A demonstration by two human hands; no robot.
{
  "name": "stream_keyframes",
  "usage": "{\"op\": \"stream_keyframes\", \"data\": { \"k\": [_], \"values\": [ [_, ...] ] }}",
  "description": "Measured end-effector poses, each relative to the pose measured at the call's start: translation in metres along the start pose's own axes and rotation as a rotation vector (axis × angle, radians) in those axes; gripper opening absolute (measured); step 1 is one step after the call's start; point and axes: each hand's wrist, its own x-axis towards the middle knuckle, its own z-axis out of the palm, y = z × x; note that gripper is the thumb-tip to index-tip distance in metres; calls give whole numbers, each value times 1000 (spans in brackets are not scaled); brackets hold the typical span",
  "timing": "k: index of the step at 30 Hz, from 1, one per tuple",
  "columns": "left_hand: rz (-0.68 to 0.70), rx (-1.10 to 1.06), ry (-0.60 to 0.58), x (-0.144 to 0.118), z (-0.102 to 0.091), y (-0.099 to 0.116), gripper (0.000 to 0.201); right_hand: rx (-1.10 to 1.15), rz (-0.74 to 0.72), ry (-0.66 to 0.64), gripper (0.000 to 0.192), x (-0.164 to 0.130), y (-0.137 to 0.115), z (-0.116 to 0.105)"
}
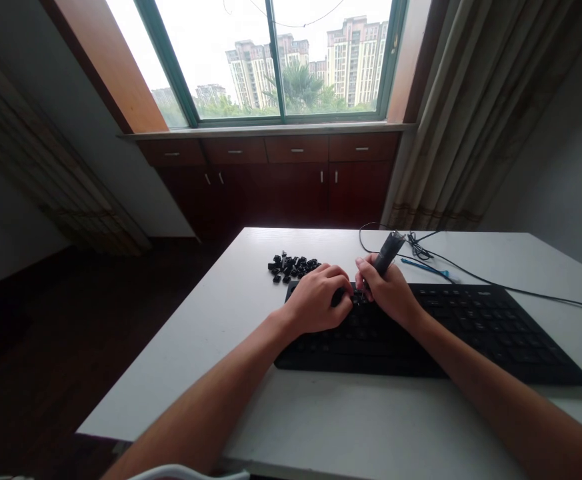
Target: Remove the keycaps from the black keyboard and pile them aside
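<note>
A black keyboard (471, 333) lies on the white table, with some dark gaps and pale spots among its upper keys near my fingers. My right hand (383, 287) is closed around a black-handled tool (389, 252), held at a slant. A thin metal part of it seems to reach down to the keyboard's upper rows. Just left of it, my left hand (321, 300) rests on the keyboard with curled fingers and the thumb bent inward. Whatever its fingertips hold is hidden. Beyond my left hand lies a pile of loose black keycaps (293, 265).
A blue slender tool (425, 268) lies behind the keyboard. Around it runs a black cable (511, 288), partly bundled, toward the right edge. The white table (195, 347) ends at the left over a dark floor. Wooden cabinets (271, 187) stand beneath the window.
</note>
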Motion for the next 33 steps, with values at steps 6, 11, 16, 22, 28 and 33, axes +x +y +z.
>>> {"op": "stream_keyframes", "data": {
  "k": [6,11,16,22,28,33],
  "values": [
    [5,-68,20,0,-1,1,12,-59,-26,-32,44,-3,-3,-2],
    [-3,-42,42,0,-3,5,11,58,-104,-132,40,-2,-7,-2],
    [1,-1,28,0,-4,4,17,-102,-109,-30,37,-1,-1,-5],
    [31,-96,43,-1,-5,5,36,-2,-132,-59,27,-3,-8,-5],
    [1,-82,73,-2,-8,4,26,370,17,-48,27,-6,-11,8],
    [43,-72,72,-2,-5,4,23,479,83,-20,32,-8,-12,14]
  ]
}}
